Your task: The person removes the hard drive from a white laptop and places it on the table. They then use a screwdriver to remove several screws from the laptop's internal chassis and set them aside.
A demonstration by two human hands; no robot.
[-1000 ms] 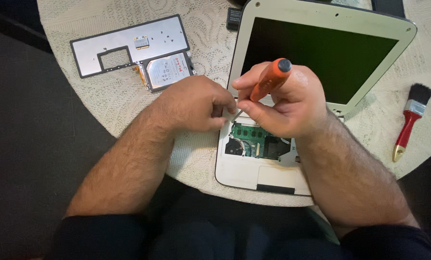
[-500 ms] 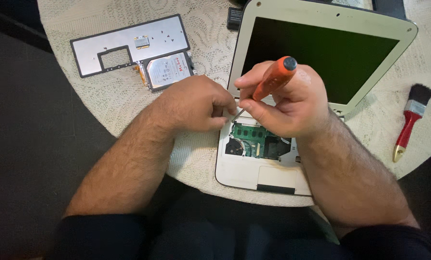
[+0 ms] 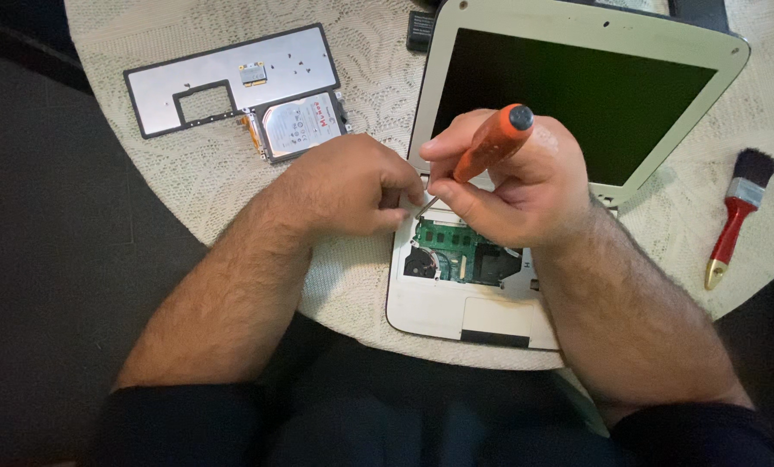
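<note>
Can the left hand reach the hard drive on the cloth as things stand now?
Probably yes. The left hand rests at the laptop's left edge, and the hard drive lies just beyond it on the tablecloth, uncovered, with nothing between them.

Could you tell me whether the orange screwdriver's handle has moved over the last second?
Yes: the screwdriver handle has swung slightly right, toward the brush, against the laptop screen.

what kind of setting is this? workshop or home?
Probably a home, not a fitted workshop: the opened white laptop lies on a round table with a lace-patterned cloth, with loose parts and a red-handled brush beside it. No bench or tool racks show.
</note>
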